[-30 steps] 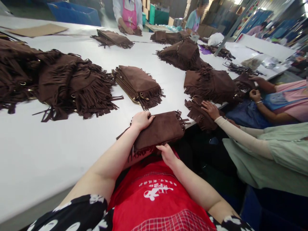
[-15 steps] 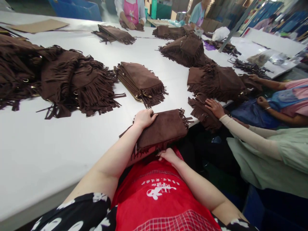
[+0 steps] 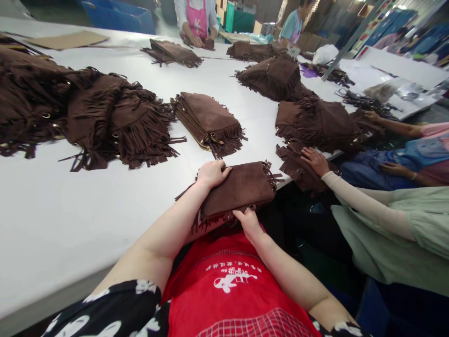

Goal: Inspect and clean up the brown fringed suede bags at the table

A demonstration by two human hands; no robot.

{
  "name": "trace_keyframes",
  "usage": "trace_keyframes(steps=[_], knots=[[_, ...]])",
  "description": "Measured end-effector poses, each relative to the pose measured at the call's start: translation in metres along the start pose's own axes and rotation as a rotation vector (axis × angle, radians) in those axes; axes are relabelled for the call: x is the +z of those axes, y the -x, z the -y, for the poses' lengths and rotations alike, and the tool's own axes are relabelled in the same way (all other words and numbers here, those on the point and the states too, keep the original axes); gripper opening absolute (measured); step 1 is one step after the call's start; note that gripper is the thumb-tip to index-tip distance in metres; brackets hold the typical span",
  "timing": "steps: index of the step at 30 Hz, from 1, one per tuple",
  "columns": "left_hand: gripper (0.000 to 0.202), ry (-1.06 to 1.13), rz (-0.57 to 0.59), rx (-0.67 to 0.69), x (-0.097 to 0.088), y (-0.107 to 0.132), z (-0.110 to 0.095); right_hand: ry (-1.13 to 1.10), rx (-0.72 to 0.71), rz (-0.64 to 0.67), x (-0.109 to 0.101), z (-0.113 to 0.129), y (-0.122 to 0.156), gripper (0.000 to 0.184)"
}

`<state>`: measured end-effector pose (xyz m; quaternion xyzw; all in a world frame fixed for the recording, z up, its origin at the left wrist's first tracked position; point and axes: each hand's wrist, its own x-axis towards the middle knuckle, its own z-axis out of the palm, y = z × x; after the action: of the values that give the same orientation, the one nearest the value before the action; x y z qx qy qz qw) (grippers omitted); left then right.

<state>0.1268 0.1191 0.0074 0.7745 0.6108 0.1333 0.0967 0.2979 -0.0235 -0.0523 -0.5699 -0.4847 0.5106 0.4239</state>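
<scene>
A brown suede bag with fringe [image 3: 242, 187] lies at the near edge of the white table [image 3: 87, 206], just in front of my red apron. My left hand [image 3: 211, 172] grips its far left corner, fingers curled over the top. My right hand [image 3: 247, 219] is closed on the bag's near lower edge, where the fringe hangs down. Both hands hold the same bag.
Heaps of the same brown fringed bags lie around: a large pile [image 3: 87, 117] at left, one stack [image 3: 207, 121] beyond my bag, more [image 3: 315, 124] at right. A neighbour's hand [image 3: 315, 160] rests on a fringed piece to my right. Other people stand at the far side.
My right hand has risen from the hanging fringe to grip the bag's near edge. My left hand keeps its hold on the corner. The neighbour's hand stays on their piece.
</scene>
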Motion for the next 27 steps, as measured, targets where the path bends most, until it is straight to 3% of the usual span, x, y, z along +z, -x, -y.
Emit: trace_keyframes(steps=[5,13,19,21,24,27], knots=[[0.052,-0.007,0.004,-0.006,-0.002,0.0,-0.001,0.136,0.108,-0.046,-0.002,-0.009,-0.002,0.017],[0.051,0.015,0.016,-0.028,-0.002,0.0,-0.002,0.107,0.252,0.077,-0.013,-0.027,0.013,0.014],[0.051,-0.002,0.005,-0.006,0.0,0.0,0.0,0.308,0.321,0.163,-0.038,-0.043,0.026,0.013],[0.051,0.0,0.004,-0.008,0.0,0.0,0.0,0.374,0.187,0.086,-0.045,-0.036,0.026,0.013],[0.05,-0.008,0.012,-0.008,-0.001,0.0,-0.001,0.386,-0.152,-0.022,-0.046,-0.014,0.022,0.017],[0.05,-0.023,0.021,-0.009,-0.002,0.0,-0.002,0.24,-0.193,0.08,-0.031,0.005,0.017,0.017]])
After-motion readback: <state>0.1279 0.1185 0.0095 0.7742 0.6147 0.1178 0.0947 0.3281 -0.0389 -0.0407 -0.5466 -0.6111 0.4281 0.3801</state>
